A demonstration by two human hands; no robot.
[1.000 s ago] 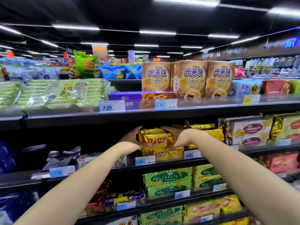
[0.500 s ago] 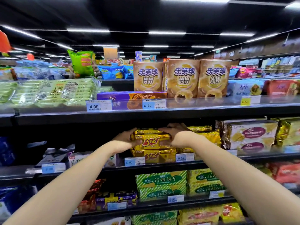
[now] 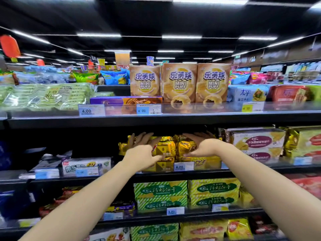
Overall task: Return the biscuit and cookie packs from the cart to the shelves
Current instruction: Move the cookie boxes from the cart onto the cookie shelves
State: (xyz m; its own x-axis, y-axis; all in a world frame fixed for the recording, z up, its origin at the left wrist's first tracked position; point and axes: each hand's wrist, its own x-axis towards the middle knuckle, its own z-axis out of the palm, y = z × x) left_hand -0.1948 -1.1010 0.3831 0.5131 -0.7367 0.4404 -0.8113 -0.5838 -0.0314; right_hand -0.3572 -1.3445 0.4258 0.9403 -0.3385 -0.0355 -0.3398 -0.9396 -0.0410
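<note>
A stack of yellow foil biscuit packs (image 3: 166, 150) lies on the second shelf (image 3: 251, 168) from the top, behind a 6.00 price tag (image 3: 181, 166). Both my hands are on the top pack of the stack. My left hand (image 3: 143, 151) lies on its left end, fingers spread over the top and thumb across the front. My right hand (image 3: 199, 145) covers its right end the same way, fingers stretched fairly straight over the top. The pack rests on the stack, inside the shelf. No cart is in view.
Mini Puff boxes (image 3: 179, 82) and a purple cookie box (image 3: 125, 100) stand on the top shelf just above my hands. Gold and white biscuit packs (image 3: 257, 143) sit to the right. Green striped packs (image 3: 160, 190) fill the shelf below. A dark gap (image 3: 93, 143) lies left of the stack.
My hands have carried the yellow pack deeper into the shelf onto the stack. Their fingers have spread out over its top. The view has moved closer to the shelf.
</note>
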